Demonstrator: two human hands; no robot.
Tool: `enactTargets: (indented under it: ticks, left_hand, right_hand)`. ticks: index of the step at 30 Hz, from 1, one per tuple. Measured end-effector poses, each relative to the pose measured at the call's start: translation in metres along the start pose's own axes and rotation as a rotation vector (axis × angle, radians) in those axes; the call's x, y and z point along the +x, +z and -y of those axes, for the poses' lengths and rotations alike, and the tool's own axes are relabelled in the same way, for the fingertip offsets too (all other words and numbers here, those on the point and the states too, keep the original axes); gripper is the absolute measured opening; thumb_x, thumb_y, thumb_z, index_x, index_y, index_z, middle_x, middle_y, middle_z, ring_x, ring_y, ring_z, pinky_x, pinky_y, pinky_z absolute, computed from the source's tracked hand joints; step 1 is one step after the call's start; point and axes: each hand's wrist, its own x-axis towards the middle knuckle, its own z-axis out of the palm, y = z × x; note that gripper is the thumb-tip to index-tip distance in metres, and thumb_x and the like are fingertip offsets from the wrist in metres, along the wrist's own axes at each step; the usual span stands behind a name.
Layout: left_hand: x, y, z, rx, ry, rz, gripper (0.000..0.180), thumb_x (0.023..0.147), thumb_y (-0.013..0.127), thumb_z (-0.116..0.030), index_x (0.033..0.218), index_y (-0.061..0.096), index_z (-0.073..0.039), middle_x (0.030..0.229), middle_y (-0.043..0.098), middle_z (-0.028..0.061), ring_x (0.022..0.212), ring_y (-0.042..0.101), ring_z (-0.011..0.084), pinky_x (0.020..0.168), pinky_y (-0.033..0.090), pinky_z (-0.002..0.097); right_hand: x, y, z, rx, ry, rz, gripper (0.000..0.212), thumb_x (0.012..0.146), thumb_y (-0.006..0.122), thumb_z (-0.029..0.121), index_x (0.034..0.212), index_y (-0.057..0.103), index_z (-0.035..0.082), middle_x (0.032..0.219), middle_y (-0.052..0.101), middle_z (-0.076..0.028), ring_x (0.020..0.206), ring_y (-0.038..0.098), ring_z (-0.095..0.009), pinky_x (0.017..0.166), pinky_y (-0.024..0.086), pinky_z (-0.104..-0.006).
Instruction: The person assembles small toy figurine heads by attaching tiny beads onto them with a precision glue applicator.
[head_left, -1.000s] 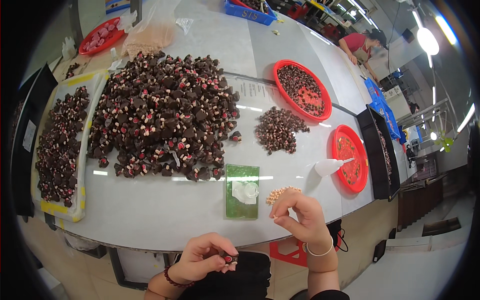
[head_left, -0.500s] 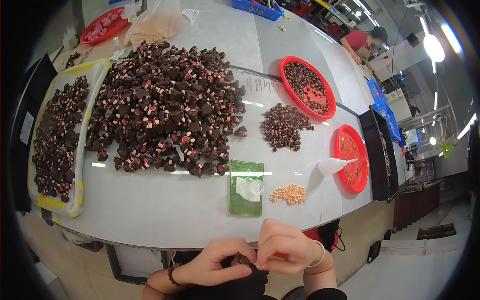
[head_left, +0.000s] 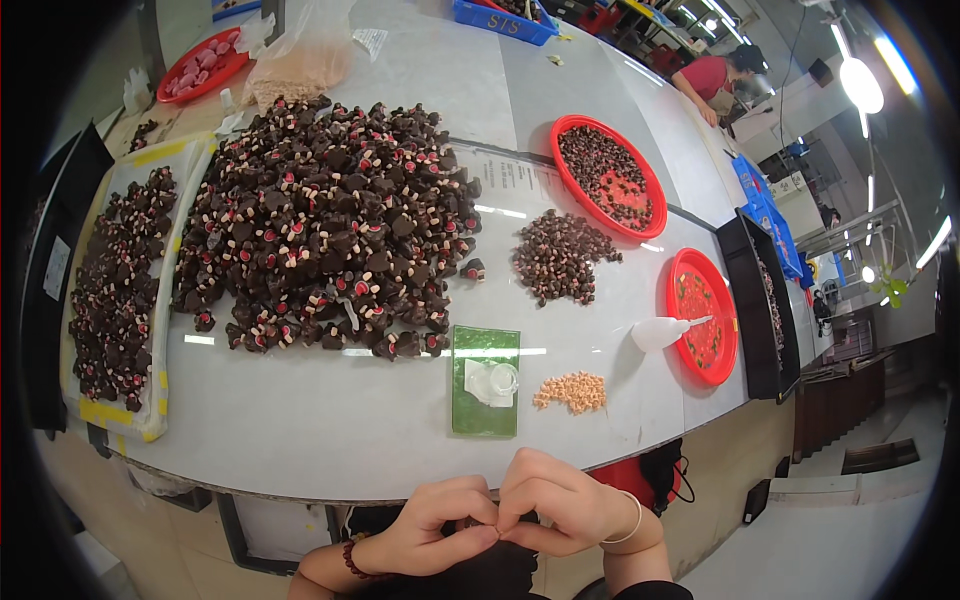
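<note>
My left hand (head_left: 437, 528) is closed around a small dark brown molded piece (head_left: 468, 522), mostly hidden by the fingers. My right hand (head_left: 562, 507) is pinched against the left fingertips; whatever sits in that pinch is too small to make out. Both hands are just off the table's near edge. On the table beyond them lie a green block (head_left: 485, 420) with a small clear glass cup (head_left: 503, 379) on white paper, and a little heap of beige bits (head_left: 571, 393). A large pile of dark brown pieces (head_left: 330, 230) with red and cream parts covers the left side.
A white squeeze bottle (head_left: 655, 334) leans by a red tray (head_left: 676, 300). Beyond are a small dark pile (head_left: 562, 257), another red tray (head_left: 655, 222) of bits and a black bin (head_left: 765, 330). A yellow-taped tray (head_left: 150, 425) stands left. A person (head_left: 705, 80) works far right.
My right hand has shifted slightly left, its fingertips now meeting the left hand's. The dark brown piece is more covered than before. The whole view has moved slightly.
</note>
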Motion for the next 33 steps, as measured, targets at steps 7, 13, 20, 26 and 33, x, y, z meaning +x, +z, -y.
enactTargets:
  ticks: [7,13,20,26,33]
  left_hand:
    - [0.003,0.002,0.001,0.033,0.024,0.001,0.007,0.084,0.058,-0.008,0.085,0.062,-0.003,0.075,0.053,0.0044,0.061,0.049,0.0127,0.051,0.038,0.0231]
    - [0.003,0.003,-0.001,0.052,0.017,0.025,0.008,0.084,0.058,-0.009,0.085,0.062,-0.003,0.074,0.053,0.0043,0.061,0.049,0.0125,0.051,0.038,0.0231]
    - [0.01,0.002,-0.003,0.081,-0.007,0.056,0.006,0.084,0.058,-0.007,0.084,0.062,-0.002,0.073,0.052,0.0041,0.06,0.048,0.0119,0.05,0.037,0.0232]
    - [0.005,0.003,-0.003,0.088,0.006,0.061,0.005,0.083,0.058,-0.007,0.084,0.061,-0.002,0.072,0.051,0.0043,0.059,0.047,0.0122,0.05,0.036,0.0234]
    - [0.001,0.005,0.0,0.053,-0.022,0.065,0.006,0.083,0.058,-0.007,0.085,0.061,-0.003,0.074,0.052,0.0041,0.061,0.048,0.0126,0.052,0.037,0.023]
  right_hand:
    - [-0.003,-0.003,0.004,-0.2,-0.098,-0.048,0.023,0.069,0.07,0.0,0.087,0.056,0.006,0.08,0.051,-0.004,0.071,0.051,-0.021,0.06,0.042,-0.03]
    - [-0.004,-0.004,0.004,-0.255,-0.148,-0.043,0.023,0.068,0.071,0.001,0.086,0.056,0.006,0.079,0.051,-0.004,0.07,0.051,-0.022,0.059,0.042,-0.0302]
    - [-0.005,-0.007,0.006,-0.345,-0.152,-0.026,0.022,0.068,0.07,0.002,0.085,0.056,0.005,0.078,0.05,-0.005,0.069,0.051,-0.021,0.059,0.042,-0.0295]
    - [-0.004,-0.007,0.01,-0.407,-0.184,-0.002,0.02,0.07,0.07,0.004,0.085,0.056,0.005,0.078,0.049,-0.004,0.069,0.052,-0.021,0.06,0.042,-0.0289]
    - [-0.009,-0.004,0.011,-0.45,-0.173,-0.007,0.021,0.069,0.07,0.004,0.086,0.057,0.006,0.078,0.05,-0.004,0.068,0.052,-0.021,0.059,0.042,-0.0293]
